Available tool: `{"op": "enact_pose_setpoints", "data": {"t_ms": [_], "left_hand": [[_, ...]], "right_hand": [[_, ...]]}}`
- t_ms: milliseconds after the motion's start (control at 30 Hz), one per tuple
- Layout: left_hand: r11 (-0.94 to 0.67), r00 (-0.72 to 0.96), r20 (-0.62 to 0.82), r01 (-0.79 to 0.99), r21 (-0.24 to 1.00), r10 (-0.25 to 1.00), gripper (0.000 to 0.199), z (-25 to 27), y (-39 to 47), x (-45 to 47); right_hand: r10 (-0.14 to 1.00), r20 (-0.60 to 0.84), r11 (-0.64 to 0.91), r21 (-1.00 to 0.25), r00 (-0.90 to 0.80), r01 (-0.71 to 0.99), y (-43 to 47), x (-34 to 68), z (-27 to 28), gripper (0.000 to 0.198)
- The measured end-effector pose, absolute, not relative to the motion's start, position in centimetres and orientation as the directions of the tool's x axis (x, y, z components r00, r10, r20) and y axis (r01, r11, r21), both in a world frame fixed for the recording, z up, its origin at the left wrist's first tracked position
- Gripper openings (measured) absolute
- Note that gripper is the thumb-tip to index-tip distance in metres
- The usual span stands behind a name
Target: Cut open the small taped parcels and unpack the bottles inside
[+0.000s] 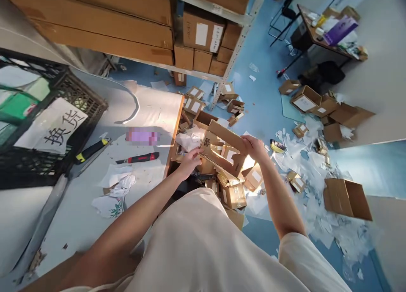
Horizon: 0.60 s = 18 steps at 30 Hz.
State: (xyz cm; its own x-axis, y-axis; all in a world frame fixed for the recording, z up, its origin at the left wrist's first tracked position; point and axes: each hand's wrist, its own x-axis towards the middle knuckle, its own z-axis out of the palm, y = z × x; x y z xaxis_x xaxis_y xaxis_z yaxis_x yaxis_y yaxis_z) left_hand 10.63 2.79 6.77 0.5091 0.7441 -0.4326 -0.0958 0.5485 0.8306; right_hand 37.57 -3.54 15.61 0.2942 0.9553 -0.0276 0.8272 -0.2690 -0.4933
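Note:
An open brown cardboard box (227, 134) with dark printing is held up between my hands over a heap of other cartons. My left hand (189, 161) pinches its left edge. At the opposite end, my right hand (253, 148) is closed around the box's right side. Through the open middle of the box, cartons below show. On the grey table to the left lie a red and black utility knife (141, 158), a blurred purple item (142, 136), crumpled white paper (123, 185) and a yellow and black cutter (92, 151).
A black plastic crate (85, 91) with a handwritten sign stands on the table's left. Ahead is a metal shelf (233, 55) loaded with cartons. Discarded boxes (347, 196), plastic wrap and a brush (278, 146) litter the blue floor. A cluttered desk (304, 23) stands at far right.

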Motion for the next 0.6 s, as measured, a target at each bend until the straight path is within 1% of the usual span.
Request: {"op": "enact_pose_setpoints", "data": {"t_ms": [100,167,200,267,333,367,400,433,467,500,533,567,600], "left_hand": [[0.687,0.524,-0.532,-0.151,0.71,0.665,0.046,5.2,3.3,12.9],[0.75,0.546,-0.561,-0.213,0.626,0.622,0.048,4.8,3.8,13.5],[0.763,0.559,-0.559,-0.234,0.602,0.613,0.049,4.7,4.0,13.4],[0.749,0.552,-0.542,-0.26,0.61,0.633,0.052,4.7,4.5,11.8],[0.675,0.459,-0.53,-0.246,0.695,0.713,0.053,4.4,4.6,8.4],[0.613,0.373,-0.518,-0.208,0.762,0.77,0.053,4.1,4.3,6.0],[0.539,0.262,-0.495,-0.134,0.832,0.829,0.051,3.8,3.8,3.4],[0.464,0.131,-0.457,-0.021,0.886,0.88,0.049,3.4,3.0,0.5],[0.404,-0.008,-0.406,0.126,0.906,0.914,0.048,3.0,2.0,-2.5],[0.37,-0.154,-0.338,0.296,0.881,0.928,0.049,2.5,0.9,-5.4],[0.37,-0.274,-0.268,0.457,0.809,0.924,0.057,2.0,-0.4,-8.2],[0.404,-0.348,-0.233,0.582,0.706,0.908,0.072,1.5,-1.6,-10.8],[0.471,-0.427,-0.226,0.655,0.591,0.876,0.088,0.9,-2.7,-13.1]], "right_hand": [[0.892,-0.05,-0.413,-0.493,0.45,0.766,-5.9,39.7,11.9,0.04],[0.838,-0.056,-0.488,-0.521,0.542,0.7,-6.9,40.5,10.0,0.042],[0.813,-0.05,-0.51,-0.543,0.581,0.667,-7.3,40.7,9.2,0.044],[0.773,-0.031,-0.523,-0.595,0.634,0.61,-7.3,40.2,7.8,0.046],[0.784,-0.04,-0.493,-0.648,0.619,0.582,-6.4,38.6,6.4,0.046],[0.811,-0.072,-0.471,-0.67,0.58,0.574,-5.5,37.2,5.7,0.044],[0.845,-0.119,-0.45,-0.686,0.522,0.572,-4.5,35.5,4.8,0.042],[0.882,-0.167,-0.421,-0.699,0.44,0.578,-3.3,33.3,3.8,0.04],[0.919,-0.209,-0.378,-0.714,0.336,0.589,-2.0,30.9,2.8,0.038],[0.947,-0.239,-0.32,-0.731,0.213,0.603,-0.6,28.1,1.9,0.036],[0.964,-0.255,-0.249,-0.748,0.08,0.616,0.7,25.2,1.0,0.036],[0.965,-0.257,-0.168,-0.768,-0.058,0.618,2.0,22.1,0.2,0.037],[0.948,-0.257,-0.09,-0.783,-0.189,0.615,3.3,19.0,-0.5,0.039]]}}
